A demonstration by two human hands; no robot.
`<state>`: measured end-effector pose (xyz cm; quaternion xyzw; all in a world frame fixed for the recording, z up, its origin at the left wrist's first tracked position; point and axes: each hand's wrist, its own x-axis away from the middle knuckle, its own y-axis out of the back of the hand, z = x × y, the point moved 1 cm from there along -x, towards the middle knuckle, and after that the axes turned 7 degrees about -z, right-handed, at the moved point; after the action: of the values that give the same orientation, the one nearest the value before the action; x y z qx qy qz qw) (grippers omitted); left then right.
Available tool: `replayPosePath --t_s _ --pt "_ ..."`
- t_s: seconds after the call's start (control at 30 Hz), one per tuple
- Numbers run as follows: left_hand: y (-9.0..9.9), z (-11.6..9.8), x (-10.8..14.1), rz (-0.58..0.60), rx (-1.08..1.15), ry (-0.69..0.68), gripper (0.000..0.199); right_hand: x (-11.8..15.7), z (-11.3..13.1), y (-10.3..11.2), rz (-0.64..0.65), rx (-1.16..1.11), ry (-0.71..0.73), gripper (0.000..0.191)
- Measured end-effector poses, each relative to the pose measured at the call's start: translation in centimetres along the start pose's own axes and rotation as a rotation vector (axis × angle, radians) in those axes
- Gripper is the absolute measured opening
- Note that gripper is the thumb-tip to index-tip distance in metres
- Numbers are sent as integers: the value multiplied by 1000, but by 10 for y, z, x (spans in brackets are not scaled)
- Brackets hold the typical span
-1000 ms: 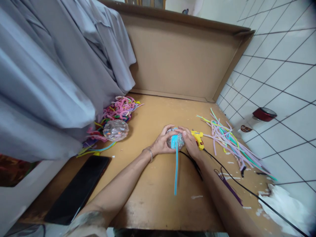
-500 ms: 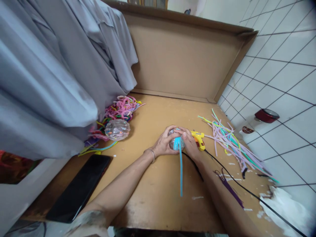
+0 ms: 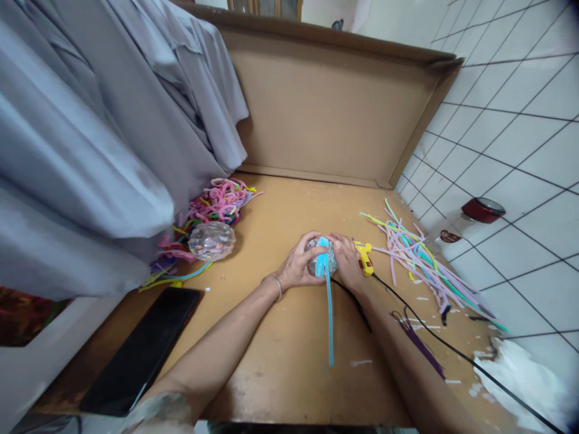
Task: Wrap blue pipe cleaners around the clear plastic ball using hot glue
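Note:
A small clear ball is between my hands at the middle of the table. Bright blue strips lie side by side across it, and one long blue strip hangs from it toward the front edge. My left hand is wrapped round the ball's left side, thumb on the blue strips. My right hand touches its right side with the fingers bent together at the top. A yellow glue gun lies just right of my right hand, partly hidden by it.
A larger clear ball rests by a pile of coloured pipe cleaners. Back right lie more pipe cleaners near a red-lidded jar. A phone is front left. A black cable crosses the right. Cardboard stands behind.
My right hand's fingers have shifted a little to the right off the ball's top, so more of the blue strips shows. The view has moved slightly.

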<state>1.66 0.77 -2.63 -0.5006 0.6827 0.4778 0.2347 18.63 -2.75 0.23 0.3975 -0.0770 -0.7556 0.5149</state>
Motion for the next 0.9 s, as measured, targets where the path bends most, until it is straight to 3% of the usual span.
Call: replayPosePath --t_s 0.33,0.63,0.9 --pt "-1 0 -1 13 -39 -37 71 -2 14 7 30 -135 22 63" --pt "-1 -1 -2 -8 4 -48 71 1 -1 -4 70 -125 -34 65" --pt "-4 3 1 -53 -7 1 74 0 11 0 99 -170 -8 61"
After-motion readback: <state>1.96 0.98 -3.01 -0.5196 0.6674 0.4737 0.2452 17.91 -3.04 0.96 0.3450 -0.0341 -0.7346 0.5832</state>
